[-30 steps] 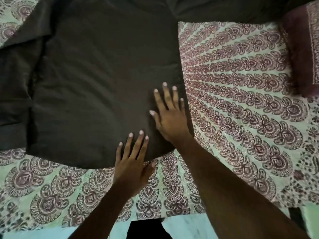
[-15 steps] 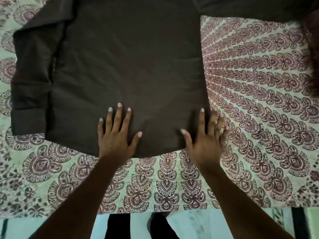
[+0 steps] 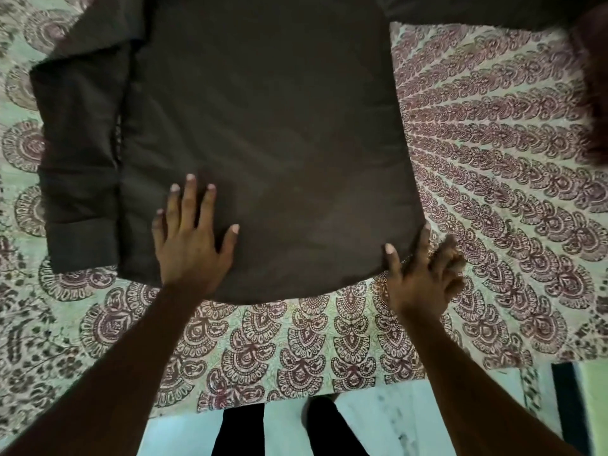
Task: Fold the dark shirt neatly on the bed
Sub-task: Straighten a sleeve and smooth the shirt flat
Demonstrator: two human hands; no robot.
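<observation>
Here, the dark brown-grey cloth shirt [image 3: 263,126] is lying spread flat on the pale green bedsheet printed with maroon scalloped motifs [image 3: 493,179], its broad plain panel facing up and its curved lower hem pointing toward me. One long sleeve [image 3: 79,159] is lying straight down beside the panel on my left, with its cuff ending near the hem; a second sleeve [image 3: 477,11] is running off toward the upper right. I am resting my left hand [image 3: 189,248] palm down on the shirt just above the hem, left of centre, with the fingers straight and fanned wide and the thumb angled out to the right. I am placing my right hand [image 3: 424,274] at the shirt's lower right corner: the thumb is lying on top of the fabric, the forefinger is stretching along the side edge, and the remaining fingers are bending onto the bedsheet just beside the cloth. These fingers are blurring, so I cannot tell whether they are gripping the corner or only touching it. A blurred maroon shape [image 3: 595,93] is sitting at the right margin. Below the bed's near edge, a pale marbled floor [image 3: 411,419] is showing, with my two black-clad legs [image 3: 240,429] standing on it.
</observation>
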